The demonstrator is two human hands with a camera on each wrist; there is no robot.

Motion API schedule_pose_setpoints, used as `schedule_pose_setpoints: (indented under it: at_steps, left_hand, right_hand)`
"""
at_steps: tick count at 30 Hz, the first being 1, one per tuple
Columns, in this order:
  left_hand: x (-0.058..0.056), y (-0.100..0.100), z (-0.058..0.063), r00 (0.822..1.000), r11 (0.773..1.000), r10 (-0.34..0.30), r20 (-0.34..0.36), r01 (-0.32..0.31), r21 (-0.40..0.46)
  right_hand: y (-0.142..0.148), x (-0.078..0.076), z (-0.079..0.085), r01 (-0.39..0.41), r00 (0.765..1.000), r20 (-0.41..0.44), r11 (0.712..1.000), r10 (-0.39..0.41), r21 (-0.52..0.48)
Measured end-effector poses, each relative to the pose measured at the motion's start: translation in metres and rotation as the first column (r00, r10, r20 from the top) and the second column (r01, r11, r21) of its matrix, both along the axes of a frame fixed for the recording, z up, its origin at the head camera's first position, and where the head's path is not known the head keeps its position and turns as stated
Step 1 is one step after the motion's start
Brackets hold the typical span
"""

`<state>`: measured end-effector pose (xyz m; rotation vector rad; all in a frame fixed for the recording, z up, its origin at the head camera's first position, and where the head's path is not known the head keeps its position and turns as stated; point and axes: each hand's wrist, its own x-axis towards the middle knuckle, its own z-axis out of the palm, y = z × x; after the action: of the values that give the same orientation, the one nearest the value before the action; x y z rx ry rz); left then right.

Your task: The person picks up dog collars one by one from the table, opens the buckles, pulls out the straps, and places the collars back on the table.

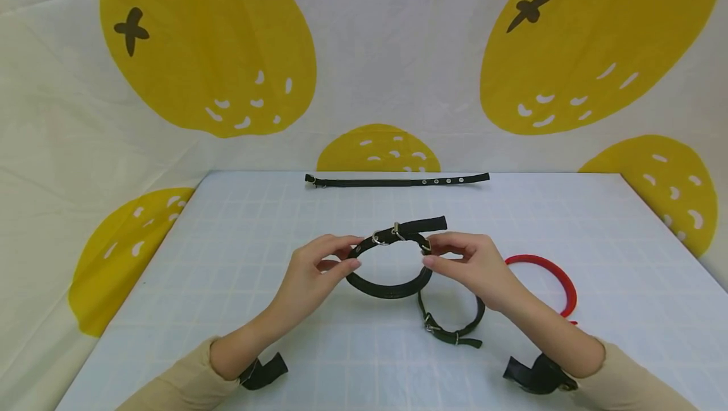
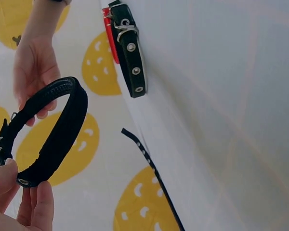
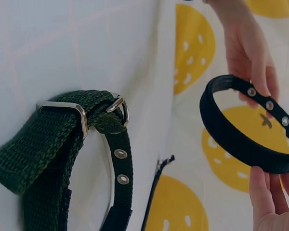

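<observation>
A black collar (image 1: 389,291), its strap fastened through a metal buckle into a loop, is held up over the table by both hands. At its left side, my left hand (image 1: 316,268) pinches the band between thumb and fingers. On the opposite side, my right hand (image 1: 473,267) pinches it close to a metal fitting. The strap's loose end points up and right in the head view. Metal eyelets show along the black collar (image 3: 226,134) in the right wrist view. A dark green collar (image 1: 469,330), also buckled into a loop, lies just below the right hand.
Behind the right forearm lies a red collar (image 1: 569,291), partly hidden. A thin black collar (image 1: 370,183) is stretched flat along the table's far edge. The pale checked table (image 1: 227,221) meets a white cloth backdrop (image 1: 398,50) with yellow shapes.
</observation>
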<state>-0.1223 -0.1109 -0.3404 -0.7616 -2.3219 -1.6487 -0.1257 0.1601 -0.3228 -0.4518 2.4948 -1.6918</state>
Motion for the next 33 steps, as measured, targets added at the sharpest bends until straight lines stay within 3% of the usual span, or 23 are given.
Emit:
schedule_pose_setpoints:
  at_steps: [10,17,27,33]
  left_hand:
    - [0.0003,-0.0025,-0.0038,0.997,0.999,0.017,0.082,-0.019,0.032]
    - [0.0012,-0.0014,-0.0039,0.991,0.999,0.025,0.129,-0.028,0.023]
    - [-0.0014,0.0004,-0.0033,0.992,1.000,0.008,0.124,-0.009,0.005]
    - [-0.0032,0.0034,-0.0035,0.998,0.998,0.024,0.052,-0.021,-0.054]
  right_hand:
    - [0.0049,-0.0007,0.0034,0.055,0.998,0.044,0.986,-0.049,-0.158]
    - [0.0068,-0.0014,0.0020,0.036,0.998,0.047,0.984,-0.028,-0.173]
    - [0.0062,-0.0028,0.0002,0.019,0.999,0.048,0.989,-0.012,-0.149]
    - [0.0027,-0.0022,-0.0022,0.000,0.999,0.040,0.997,0.003,-0.073]
